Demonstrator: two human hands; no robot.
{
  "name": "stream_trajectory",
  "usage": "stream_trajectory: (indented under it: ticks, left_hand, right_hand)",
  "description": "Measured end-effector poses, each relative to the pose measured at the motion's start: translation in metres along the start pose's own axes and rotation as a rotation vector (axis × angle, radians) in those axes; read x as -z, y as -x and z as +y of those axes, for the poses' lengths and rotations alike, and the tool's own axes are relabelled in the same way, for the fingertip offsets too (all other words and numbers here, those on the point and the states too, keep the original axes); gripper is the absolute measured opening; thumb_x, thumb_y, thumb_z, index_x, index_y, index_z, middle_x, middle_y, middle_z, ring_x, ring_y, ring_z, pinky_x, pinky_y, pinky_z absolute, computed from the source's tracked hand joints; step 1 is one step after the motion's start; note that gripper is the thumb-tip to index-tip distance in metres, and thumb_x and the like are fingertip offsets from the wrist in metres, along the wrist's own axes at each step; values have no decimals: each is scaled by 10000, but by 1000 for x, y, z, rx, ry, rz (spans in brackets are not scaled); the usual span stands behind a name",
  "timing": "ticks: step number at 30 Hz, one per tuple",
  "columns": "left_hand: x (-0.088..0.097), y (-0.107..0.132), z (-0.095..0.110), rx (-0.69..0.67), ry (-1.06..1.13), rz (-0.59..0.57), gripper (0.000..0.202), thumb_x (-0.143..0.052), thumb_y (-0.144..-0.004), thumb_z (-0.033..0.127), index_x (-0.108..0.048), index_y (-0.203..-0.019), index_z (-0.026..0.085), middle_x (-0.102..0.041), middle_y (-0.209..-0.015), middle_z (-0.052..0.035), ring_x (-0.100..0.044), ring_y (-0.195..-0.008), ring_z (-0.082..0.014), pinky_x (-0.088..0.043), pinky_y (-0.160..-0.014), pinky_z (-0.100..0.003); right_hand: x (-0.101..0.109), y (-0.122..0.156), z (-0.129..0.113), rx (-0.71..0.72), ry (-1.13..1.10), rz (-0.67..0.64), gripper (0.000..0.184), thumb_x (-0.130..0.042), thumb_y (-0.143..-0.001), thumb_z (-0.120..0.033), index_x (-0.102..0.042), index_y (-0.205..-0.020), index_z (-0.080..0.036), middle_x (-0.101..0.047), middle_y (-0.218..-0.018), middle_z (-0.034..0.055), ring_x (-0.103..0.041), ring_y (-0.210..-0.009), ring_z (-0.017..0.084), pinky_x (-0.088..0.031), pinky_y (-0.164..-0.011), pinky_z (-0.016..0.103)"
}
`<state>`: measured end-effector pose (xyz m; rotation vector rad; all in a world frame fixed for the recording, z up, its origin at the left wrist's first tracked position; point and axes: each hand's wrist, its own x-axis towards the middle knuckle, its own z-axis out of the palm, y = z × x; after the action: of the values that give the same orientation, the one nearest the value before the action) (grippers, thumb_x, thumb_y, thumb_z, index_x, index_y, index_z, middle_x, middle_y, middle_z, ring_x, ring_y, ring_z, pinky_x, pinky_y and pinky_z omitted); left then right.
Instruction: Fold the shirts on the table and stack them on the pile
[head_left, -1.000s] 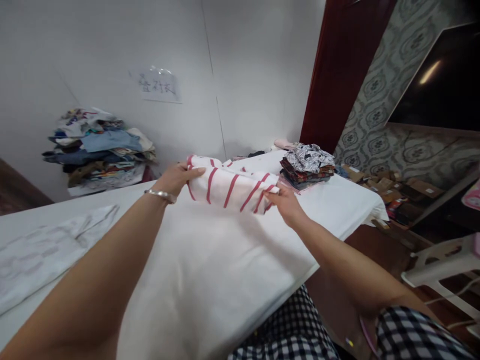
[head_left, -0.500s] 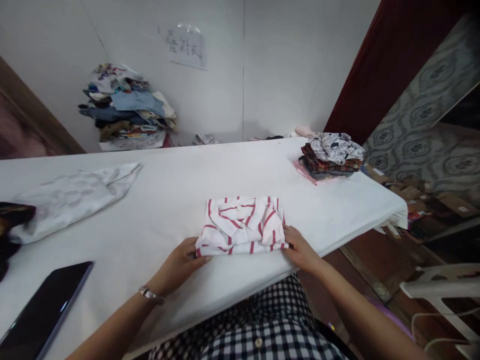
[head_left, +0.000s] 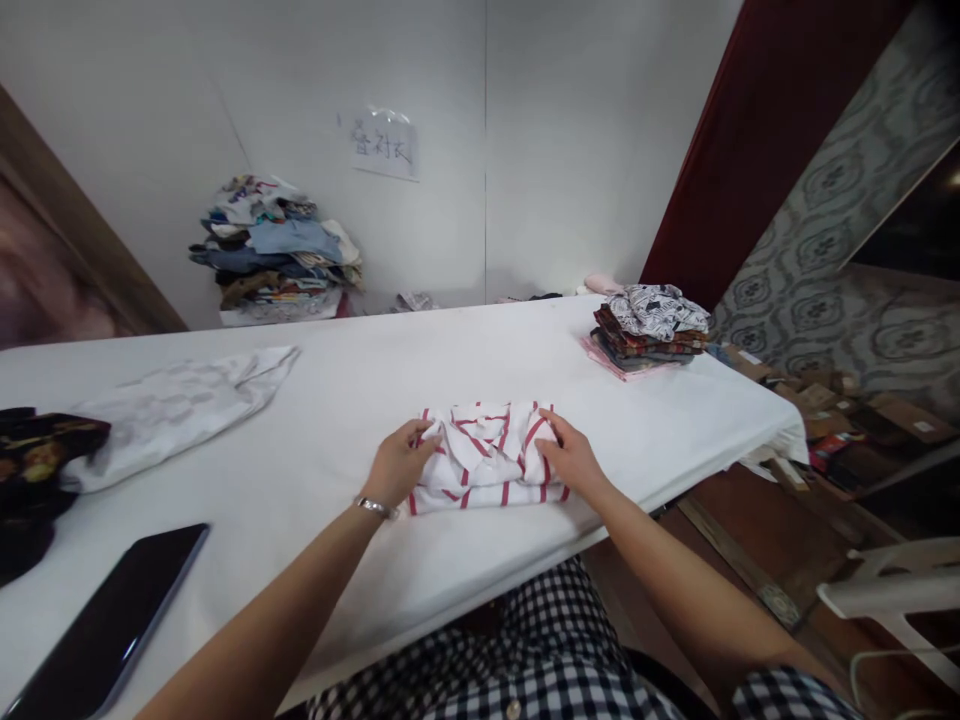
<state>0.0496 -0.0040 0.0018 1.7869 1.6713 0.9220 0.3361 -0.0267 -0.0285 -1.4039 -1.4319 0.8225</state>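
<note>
- At the left edge of the striped shirt [head_left: 480,470], the cloth is touched by the thumb and fingers of the left hand [head_left: 403,462]; whether it is pinched firmly or only pressed cannot be told.
- The opposite edge is touched by the right hand [head_left: 574,455], with the thumb and forefinger set slightly apart on the fabric; here too, a firm hold cannot be made out.
- The shirt, white with red stripes, is laid folded on the white-covered table [head_left: 337,390], close to its near edge, and is framed between the two hands with its collar facing up.
- A metal bracelet [head_left: 373,507] is worn on the left wrist.
- Checked clothing [head_left: 525,640] is seen below the table edge, in front of the person's body.
- To the left, a pale garment [head_left: 187,410] is spread on the table, and its near end is overlapped by a dark patterned garment [head_left: 37,480].
- A phone [head_left: 112,620] is placed nearer the person, at the lower left.
- Toward the far right of the table, folded clothes [head_left: 649,335] are stacked, topped by a black-and-white printed piece.
- At the far left, a tall clothes pile [head_left: 281,250] is heaped by the wall, where a handwritten sheet [head_left: 384,145] is fixed.
</note>
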Motion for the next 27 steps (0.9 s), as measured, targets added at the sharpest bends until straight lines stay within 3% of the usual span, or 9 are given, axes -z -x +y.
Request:
stream_trajectory:
  ticks: [3, 8, 11, 14, 17, 20, 24, 27]
  left_hand:
    - [0, -6, 1, 9, 16, 49, 413, -456, -821, 474, -615, -1075, 190, -705, -970, -38, -631, -871, -187, -483, -744, -268]
    - [-12, -13, -13, 166, -176, -62, 360, -568, -739, 422, -649, -987, 174, -713, -936, -95, -646, -890, -266, -478, -764, -339]
    - [-11, -6, -21, 179, -197, -60, 498, -494, -796, 532, -602, -1124, 174, -688, -1067, -116, -634, -976, -271, -475, -812, -351]
    - [-3, 1, -24, 203, -267, -15, 644, -425, -826, 581, -498, -1278, 127, -604, -1244, -164, -594, -1090, -288, -455, -896, -383]
    - [0, 3, -20, 222, -365, -64, 698, -415, -826, 590, -460, -1314, 94, -565, -1290, -198, -564, -1144, -318, -446, -926, -416]
    - [-9, -1, -10, 167, -410, -137, 609, -433, -832, 530, -494, -1273, 115, -552, -1308, -205, -553, -1165, -332, -455, -910, -422]
    - [-24, -4, 0, 188, -410, -152, 571, -486, -813, 448, -480, -1274, 112, -593, -1251, -229, -597, -1102, -354, -474, -867, -443]
    - [-28, -3, 2, 199, -376, -136, 588, -512, -803, 394, -436, -1309, 103, -620, -1212, -224, -609, -1085, -351, -476, -874, -438]
  right_hand:
    - [-1, -2, 1, 64, -36, 113, 533, -553, -771, -263, -557, -1301, -210, -613, -1270, 41, -563, -1139, 211, -403, -1022, 342]
    - [1, -5, 9, -54, 278, -3, 521, -558, -755, -204, -584, -1274, -222, -623, -1255, 48, -553, -1169, 226, -374, -1046, 353]
    - [7, 1, 12, -20, 444, -11, 555, -550, -815, -296, -502, -1358, -193, -571, -1310, 100, -523, -1200, 261, -372, -1030, 369]
    - [17, 9, 12, -83, 564, 18, 626, -534, -849, -406, -420, -1415, -166, -581, -1258, 155, -543, -1145, 298, -403, -957, 392]
    - [20, 14, 9, -124, 526, 0, 642, -541, -848, -455, -414, -1415, -180, -607, -1219, 147, -552, -1128, 300, -404, -937, 385]
    - [12, 13, 5, -125, 458, -11, 657, -600, -810, -393, -412, -1415, -219, -581, -1288, 119, -528, -1179, 294, -381, -976, 381]
    - [1, 10, 6, -163, 321, 43, 693, -660, -726, -281, -452, -1387, -250, -591, -1278, 86, -526, -1193, 281, -375, -1004, 382]
    - [-2, 8, 9, -171, 132, 95, 702, -656, -692, -266, -470, -1368, -234, -635, -1155, 67, -582, -1077, 252, -426, -959, 375]
